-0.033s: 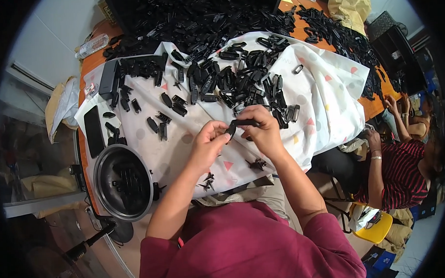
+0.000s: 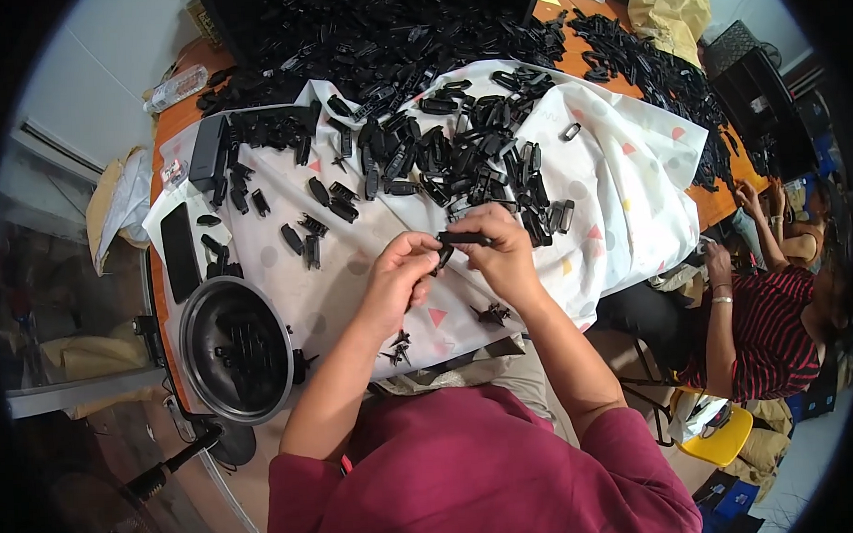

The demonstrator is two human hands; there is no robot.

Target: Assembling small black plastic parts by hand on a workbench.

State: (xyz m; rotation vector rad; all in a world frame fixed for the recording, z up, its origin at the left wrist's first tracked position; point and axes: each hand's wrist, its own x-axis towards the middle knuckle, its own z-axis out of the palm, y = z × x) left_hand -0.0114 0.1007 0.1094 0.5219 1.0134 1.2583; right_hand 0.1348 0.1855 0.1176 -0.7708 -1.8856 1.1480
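Over the front half of the cloth, my two hands meet at small black plastic parts. My left hand (image 2: 397,279) is closed, pinching a small black piece (image 2: 442,256) between thumb and fingertips. My right hand (image 2: 503,253) grips an elongated black plastic part (image 2: 465,238), its left end touching or nearly touching the left-hand piece. Fingers hide much of both. Just beyond lies a loose heap of black plastic casings (image 2: 469,152). Small dark pieces (image 2: 398,350) lie near the cloth's front edge, and another little cluster (image 2: 492,314) sits below my right hand.
A patterned white cloth (image 2: 621,175) covers the orange table. A black round bowl (image 2: 237,353) holding dark parts stands left, beside a dark phone-like slab (image 2: 180,252). A big black bin (image 2: 371,24) of parts is behind. A person in a striped shirt (image 2: 772,334) works at right.
The fingers of my left hand have curled in more, and its piece sits a little lower. The part in my right hand has shifted slightly left.
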